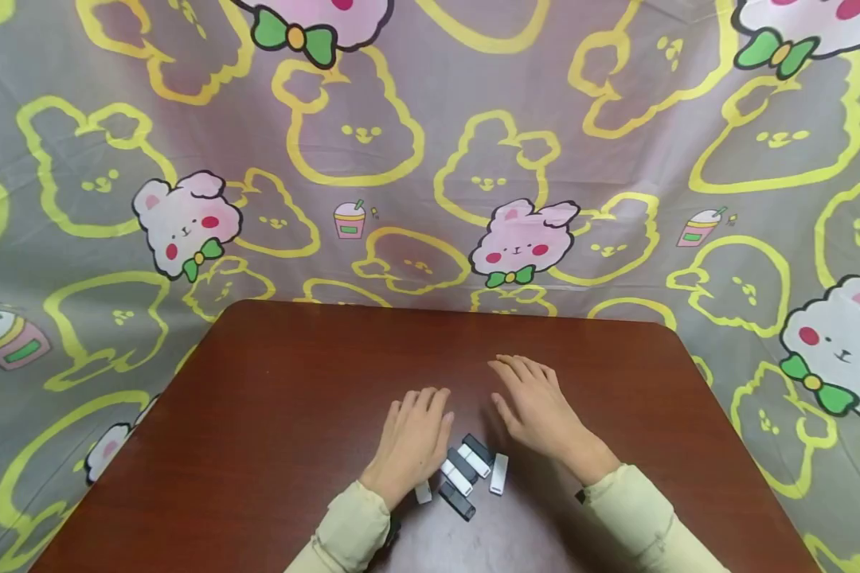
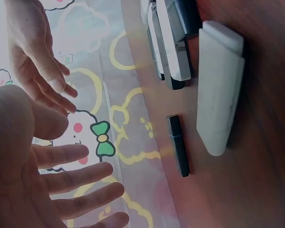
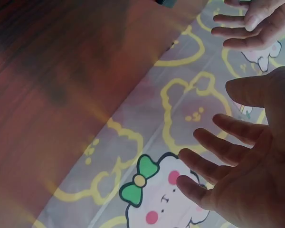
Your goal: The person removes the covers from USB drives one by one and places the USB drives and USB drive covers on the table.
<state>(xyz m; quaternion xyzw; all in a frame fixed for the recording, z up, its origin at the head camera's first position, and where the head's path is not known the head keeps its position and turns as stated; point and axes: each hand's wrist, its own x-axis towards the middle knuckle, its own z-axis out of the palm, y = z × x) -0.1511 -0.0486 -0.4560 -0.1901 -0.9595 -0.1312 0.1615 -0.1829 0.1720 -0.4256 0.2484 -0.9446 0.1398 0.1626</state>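
Note:
My left hand (image 1: pixel 410 442) hovers over the table with its fingers extended, palm empty in the left wrist view. Opposite it, my right hand (image 1: pixel 548 414) is likewise empty, fingers spread and slightly bent. Between the hands lies a cluster of small white and black sticks that look like USB flash drives. A white stick (image 1: pixel 498 474) lies on its right side, and a black stick (image 1: pixel 457 502) at its near end. Another white stick (image 1: pixel 423 493) is partly hidden by my left hand; it looks large and close in the left wrist view, near a slim black stick (image 2: pixel 178 146).
The brown wooden table (image 1: pixel 294 382) has rounded far corners. A grey curtain (image 1: pixel 430 159) with bear and rabbit prints hangs behind and around it. Small dark objects show beside the left sleeve (image 1: pixel 351 521) and the right sleeve (image 1: pixel 634 509), mostly covered.

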